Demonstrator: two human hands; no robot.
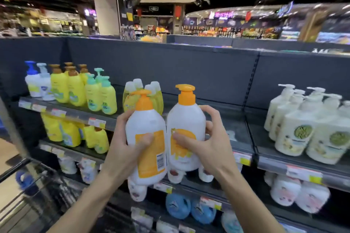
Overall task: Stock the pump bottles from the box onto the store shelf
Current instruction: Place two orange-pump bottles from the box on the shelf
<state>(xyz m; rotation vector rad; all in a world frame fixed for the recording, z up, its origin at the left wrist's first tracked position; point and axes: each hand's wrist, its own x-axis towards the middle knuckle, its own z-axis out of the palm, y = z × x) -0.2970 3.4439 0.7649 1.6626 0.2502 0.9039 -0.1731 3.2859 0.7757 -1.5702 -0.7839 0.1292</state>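
The left hand (123, 143) is wrapped around a white bottle (145, 138) with an orange pump, thumb pressed on its orange back label, fingers curled round the far side. The right hand (206, 142) grips a second bottle (186, 123) of the same kind, thumb on the front label and fingers round the right flank. Both bottles are upright, slightly tilted, and touch each other side by side between the two hands, held in the air in front of the shelf (217, 117).

Just beyond the left hand, a cluster of yellow bottles (153, 96) with white caps stands on the shelf. Further left of that hand are more yellow bottles (75, 89) with brown and green pumps. Well to the right of the right hand, cream bottles (303, 128) with white pumps crowd the next shelf bay. Directly behind the right hand the shelf board is bare. Below both hands, lower shelves carry white bottles (284, 191) and blue ones (189, 208), blurred. No box shows.
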